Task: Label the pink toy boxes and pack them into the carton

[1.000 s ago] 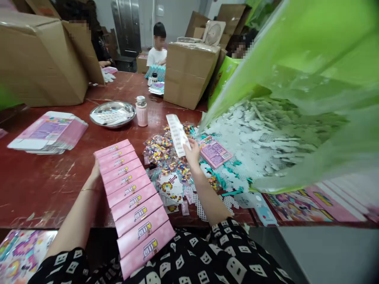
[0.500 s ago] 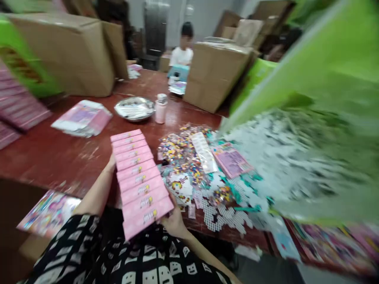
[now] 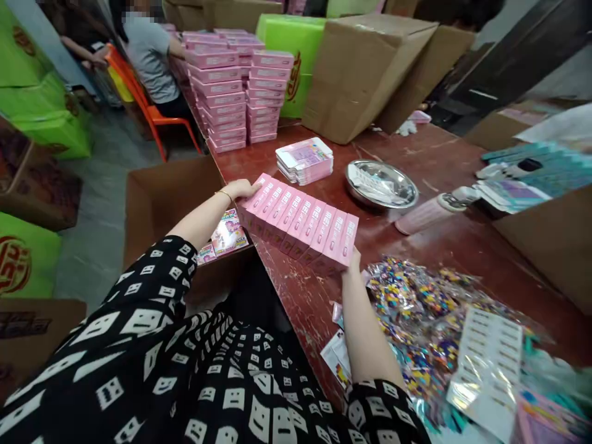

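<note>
A row of several pink boxes, pressed side by side, is held between my two hands over the front edge of the red table. My left hand grips the left end of the row. At the right end my right hand is closed on the last box, its fingers mostly hidden behind it. Below and left of the row stands an open cardboard carton, with colourful printed boxes inside. A stack of flat pink and white box sleeves lies just beyond the row.
Tall stacks of pink boxes stand at the table's far left, beside a green carton. A steel bowl and pink bottle are behind the row. Bead bags and a white card cover the right. A person sits on an orange chair.
My view has swung left, and the row of boxes has moved with both hands toward the open carton at the table edge. The row has turned from lengthwise to crosswise.
</note>
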### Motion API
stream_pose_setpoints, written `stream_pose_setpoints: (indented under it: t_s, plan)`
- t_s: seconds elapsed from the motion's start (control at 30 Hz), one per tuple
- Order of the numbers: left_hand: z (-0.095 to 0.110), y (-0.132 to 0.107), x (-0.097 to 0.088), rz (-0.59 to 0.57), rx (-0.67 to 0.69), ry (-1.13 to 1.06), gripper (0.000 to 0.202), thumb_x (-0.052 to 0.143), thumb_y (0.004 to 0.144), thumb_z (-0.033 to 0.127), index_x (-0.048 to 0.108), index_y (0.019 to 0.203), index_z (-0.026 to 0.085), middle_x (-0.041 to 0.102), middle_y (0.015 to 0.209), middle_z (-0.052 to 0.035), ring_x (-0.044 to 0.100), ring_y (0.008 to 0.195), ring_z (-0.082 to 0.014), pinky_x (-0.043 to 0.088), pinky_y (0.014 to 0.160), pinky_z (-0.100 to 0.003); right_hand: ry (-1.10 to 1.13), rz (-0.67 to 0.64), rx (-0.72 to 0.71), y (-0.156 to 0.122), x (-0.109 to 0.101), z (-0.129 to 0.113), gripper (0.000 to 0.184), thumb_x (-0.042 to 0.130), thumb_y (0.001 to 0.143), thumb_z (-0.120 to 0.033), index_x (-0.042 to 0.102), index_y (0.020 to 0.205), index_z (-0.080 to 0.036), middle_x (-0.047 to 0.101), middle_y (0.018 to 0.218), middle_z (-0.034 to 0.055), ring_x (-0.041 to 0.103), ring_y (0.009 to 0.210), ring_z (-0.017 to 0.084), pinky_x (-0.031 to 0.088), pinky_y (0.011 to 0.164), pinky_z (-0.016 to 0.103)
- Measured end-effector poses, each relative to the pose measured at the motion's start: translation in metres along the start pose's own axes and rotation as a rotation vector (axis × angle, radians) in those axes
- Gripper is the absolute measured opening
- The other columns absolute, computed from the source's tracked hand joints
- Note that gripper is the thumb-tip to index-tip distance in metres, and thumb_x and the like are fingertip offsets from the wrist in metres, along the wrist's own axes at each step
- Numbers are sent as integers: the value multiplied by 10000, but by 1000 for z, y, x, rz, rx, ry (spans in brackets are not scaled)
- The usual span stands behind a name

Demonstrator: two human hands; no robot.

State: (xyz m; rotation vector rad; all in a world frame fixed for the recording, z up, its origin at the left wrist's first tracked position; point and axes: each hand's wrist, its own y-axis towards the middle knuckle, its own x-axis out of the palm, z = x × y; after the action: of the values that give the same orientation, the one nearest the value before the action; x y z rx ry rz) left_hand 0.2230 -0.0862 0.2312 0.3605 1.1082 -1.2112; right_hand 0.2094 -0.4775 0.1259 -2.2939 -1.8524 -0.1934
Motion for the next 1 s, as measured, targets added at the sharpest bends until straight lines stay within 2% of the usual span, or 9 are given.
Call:
stream_pose_setpoints:
  t_s: [0.2, 0.3, 0.4, 0.47, 0.53, 0.63, 0.7, 0.83, 1.0]
  plan:
    - [-39, 12, 33, -227, 53, -425, 625, 408, 900, 693, 731, 959, 162, 760, 1023, -146, 720, 965, -270, 548, 867, -348, -16, 41, 172, -9, -28, 5, 252, 784, 625, -346, 650, 738, -165, 661, 636, -27, 660, 694, 176, 576, 671, 307]
    - [-43, 13, 50, -376, 50, -884, 537, 493, 891, 646, 713, 967, 162, 765, 976, -145, 729, 934, -266, 550, 895, -383, -11, -11, 252, -16, -22, 3, 279, 734, 705, -439, 656, 787, -185, 710, 728, -3, 695, 781, 203, 599, 729, 352]
    - [-39, 2, 58, -439, 28, -1075, 469, 570, 872, 573, 704, 975, 136, 760, 962, -162, 723, 953, -295, 537, 937, -427, 41, -91, 280, -22, -8, -5, 278, 604, 814, -462, 666, 881, -199, 742, 865, 3, 706, 897, 207, 604, 811, 379]
    - [-38, -12, 58, -455, 136, -1132, 479, 614, 848, 529, 683, 1090, 122, 742, 1062, -178, 702, 1023, -317, 512, 983, -462, 91, -111, 243, -22, -6, -16, 254, 547, 841, -404, 675, 925, -202, 745, 926, 3, 701, 958, 203, 596, 871, 383]
    - [-41, -26, 56, -394, 368, -1173, 617, 700, 782, 500, 609, 1271, 136, 687, 1224, -180, 641, 1157, -341, 451, 1060, -493, 132, -121, 155, -14, -14, -29, 236, 522, 835, -351, 687, 939, -218, 743, 973, 3, 694, 1000, 206, 587, 914, 385]
    - [-51, -44, 61, -142, 723, -1061, 1025, 853, 620, 475, 399, 1497, 200, 503, 1474, -156, 411, 1401, -369, 289, 1179, -500, 200, -140, -12, 8, -29, -41, 259, 483, 828, -345, 700, 948, -273, 729, 1070, 8, 677, 1059, 232, 575, 954, 420]
    - [-60, -52, 74, -44, 829, -886, 1240, 906, 538, 482, 264, 1566, 220, 337, 1588, -143, 238, 1488, -364, 180, 1223, -464, 206, -96, -26, 20, -33, -35, 306, 437, 848, -384, 698, 980, -292, 714, 1125, 13, 661, 1093, 248, 565, 969, 458]
    - [-76, -63, 113, -130, 783, -722, 1365, 883, 516, 599, 173, 1590, 146, 188, 1634, -198, 98, 1517, -379, 74, 1239, -434, 122, 17, 104, 21, -30, -2, 378, 357, 874, -349, 651, 1099, -274, 689, 1189, 17, 647, 1115, 224, 554, 973, 503]
    - [-80, -68, 133, -172, 687, -886, 1358, 928, 451, 550, 267, 1562, 133, 346, 1565, -228, 214, 1491, -392, 107, 1240, -445, 108, 64, 60, 17, -27, 25, 374, 379, 857, -414, 624, 1097, -264, 688, 1174, 22, 656, 1078, 219, 574, 929, 491]
